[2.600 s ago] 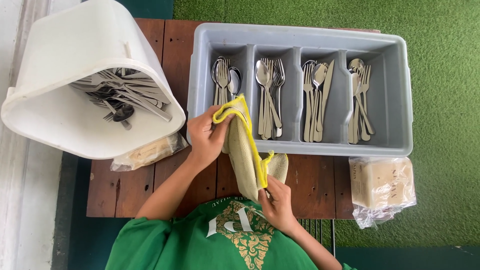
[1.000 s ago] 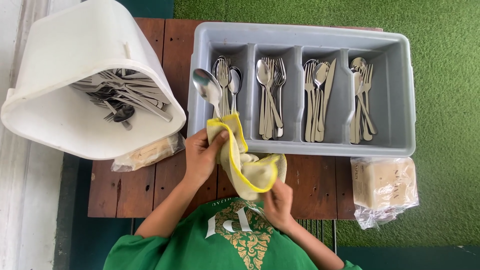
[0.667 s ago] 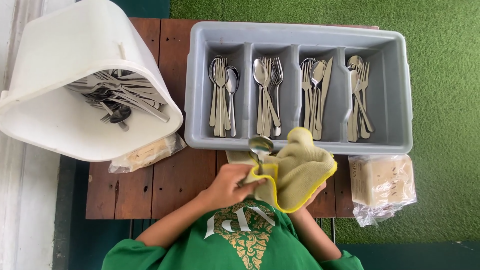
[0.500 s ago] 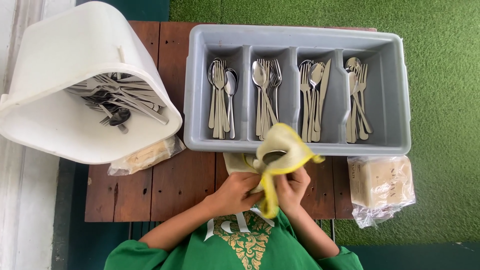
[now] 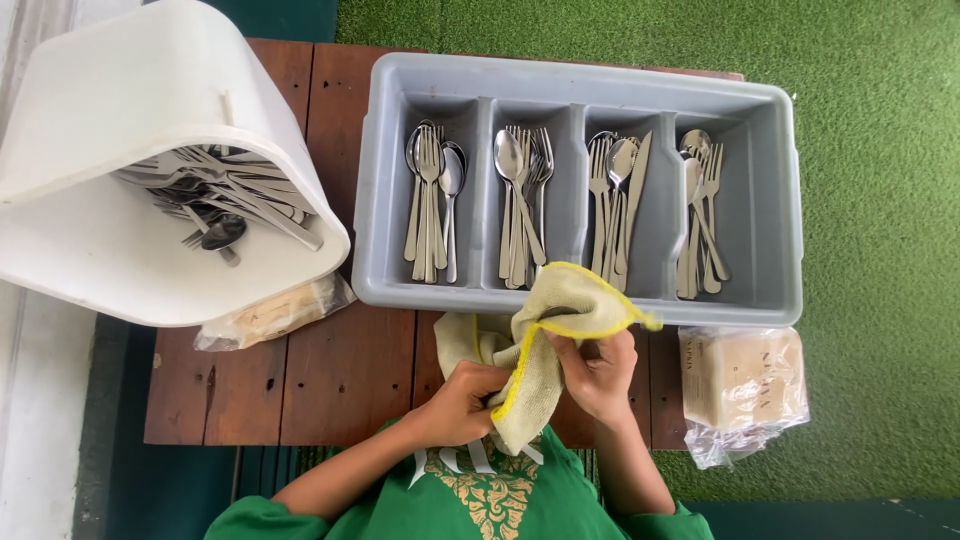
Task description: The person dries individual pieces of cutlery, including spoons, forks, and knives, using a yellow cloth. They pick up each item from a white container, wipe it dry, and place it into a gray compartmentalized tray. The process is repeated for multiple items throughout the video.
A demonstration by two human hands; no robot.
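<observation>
Bunching a crumpled, yellow-edged beige cloth (image 5: 545, 345), both the left hand (image 5: 465, 400) and right hand (image 5: 598, 372) grip it.

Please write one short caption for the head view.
Both hands grip a yellow-edged cloth before a grey cutlery tray.

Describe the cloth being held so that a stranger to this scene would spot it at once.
Start at the grey cutlery tray on the wooden table, then look just below its near edge. There the left hand and right hand bunch up the cloth. It is the only soft thing among hard metal and plastic: pale beige with a bright yellow stitched border.
</observation>
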